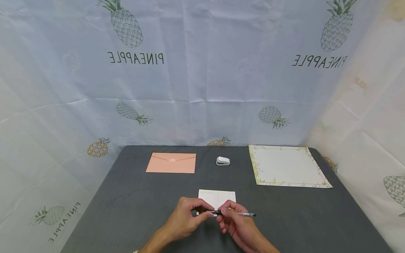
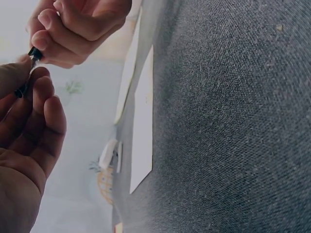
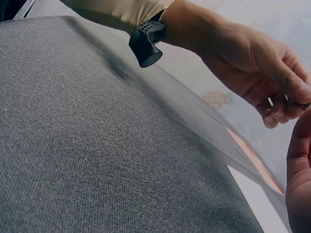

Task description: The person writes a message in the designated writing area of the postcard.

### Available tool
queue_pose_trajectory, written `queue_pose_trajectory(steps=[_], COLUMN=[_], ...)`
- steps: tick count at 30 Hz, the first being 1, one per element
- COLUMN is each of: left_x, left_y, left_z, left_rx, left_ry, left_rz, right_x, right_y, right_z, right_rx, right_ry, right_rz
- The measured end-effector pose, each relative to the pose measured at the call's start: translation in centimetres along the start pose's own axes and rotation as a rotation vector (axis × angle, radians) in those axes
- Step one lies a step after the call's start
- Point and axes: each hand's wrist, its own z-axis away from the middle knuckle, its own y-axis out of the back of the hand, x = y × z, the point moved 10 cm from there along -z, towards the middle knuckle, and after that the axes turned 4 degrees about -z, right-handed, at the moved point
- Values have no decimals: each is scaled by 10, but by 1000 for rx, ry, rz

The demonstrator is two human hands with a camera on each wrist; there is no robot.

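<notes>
Both forearms are reaching in from the near edge of the dark grey surface [image 1: 126, 211], and the two hands are meeting low over its middle. The left hand [image 1: 186, 219] is curling its fingers and pinching the dark end of a pen [image 1: 229, 213] between thumb and forefinger. The right hand [image 1: 235, 225] is lying palm-up beside it, its fingers curled round the pen's middle. So both hands are clamped on the same pen, which is lying level between them, its clear barrel sticking out to the right past the right hand's fingers. In the left wrist view the black end of the pen [image 2: 29, 68] is showing between the two sets of fingertips.

The pen is hovering just over the near edge of a white card [image 1: 218, 197], which is lying flat on the surface directly beyond the hands. Faint print is showing at the card's top left corner, too small to read.

Farther back, a peach envelope [image 1: 171, 162] is lying to the left, a small white stapler [image 1: 223, 161] in the middle, and a sheet of bordered letter paper [image 1: 288, 166] to the right, all well apart. The backdrop cloth [image 1: 202, 77] is carrying pineapple drawings and the word PINEAPPLE, appearing mirrored.
</notes>
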Motion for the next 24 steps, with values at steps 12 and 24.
queue_pose_trajectory(steps=[12, 24], left_x=[12, 13], left_y=[3, 0], left_z=[2, 2], left_rx=[0, -7], left_ry=[-51, -31], left_rz=[-30, -26], right_x=[-6, -24], right_y=[-2, 2], right_z=[6, 9], right_rx=[-64, -78], right_ry=[81, 277], right_rz=[80, 241])
